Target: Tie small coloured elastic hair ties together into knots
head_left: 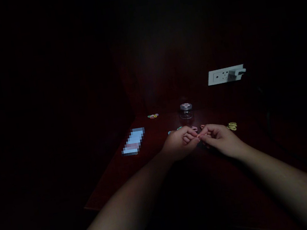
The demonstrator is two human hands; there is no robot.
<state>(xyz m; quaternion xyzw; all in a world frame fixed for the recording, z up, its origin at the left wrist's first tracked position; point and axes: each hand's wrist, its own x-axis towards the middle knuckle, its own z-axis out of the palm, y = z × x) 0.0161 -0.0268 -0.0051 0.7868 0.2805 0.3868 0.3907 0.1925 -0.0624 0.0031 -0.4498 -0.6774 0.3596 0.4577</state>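
Above the dark red table [158,145], my left hand [181,144] and my right hand [222,138] meet fingertip to fingertip. Both are closed in a pinch on a small orange elastic band [199,136], mostly hidden by the fingers. Just beyond the hands lie small coloured bands: a blue one [169,132], a teal one [179,128], pink ones [194,128] and orange-red ones [202,126], partly covered by my hands. To the right of my right hand is a little heap of yellow bands [232,126].
A clear lidded jar [186,112] stands at the back of the table. Mixed coloured bands [153,116] lie back left. A bright, pixelated rectangular object [133,141] rests near the left edge. A wall socket [217,77] holds a white plug [235,73]. The surroundings are very dark.
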